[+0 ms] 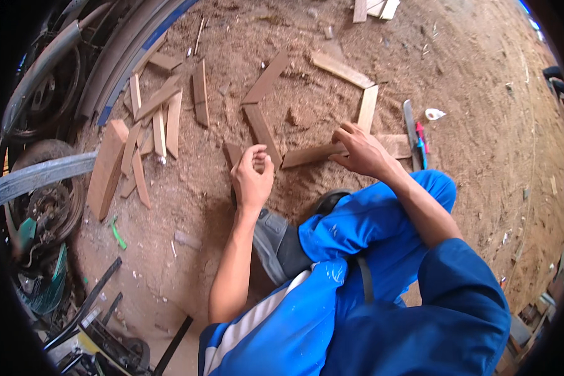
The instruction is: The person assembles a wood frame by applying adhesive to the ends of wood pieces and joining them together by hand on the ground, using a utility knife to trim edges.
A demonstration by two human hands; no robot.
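My left hand [252,178] is raised over the sandy ground with its fingers curled and a gap between thumb and fingertips; nothing shows in it. Partly behind it lies a short brown wood piece [231,152]. My right hand [365,152] reaches over the end of a brown wood strip [310,155], thumb and fingers apart; whether it touches the strip I cannot tell. Angle-cut strips lie end to end in a broken ring: two darker ones [263,130] [266,76] at left, two paler ones [341,69] [368,106] at right. A pale piece [395,146] lies beyond my right hand.
A saw-like blade [411,128], a red-and-blue tool [422,141] and a small white bottle [434,114] lie at right. Loose wood strips [160,106] and a thick block [106,169] are at left, beside motorcycle wheels [47,194] and a metal bar [47,177].
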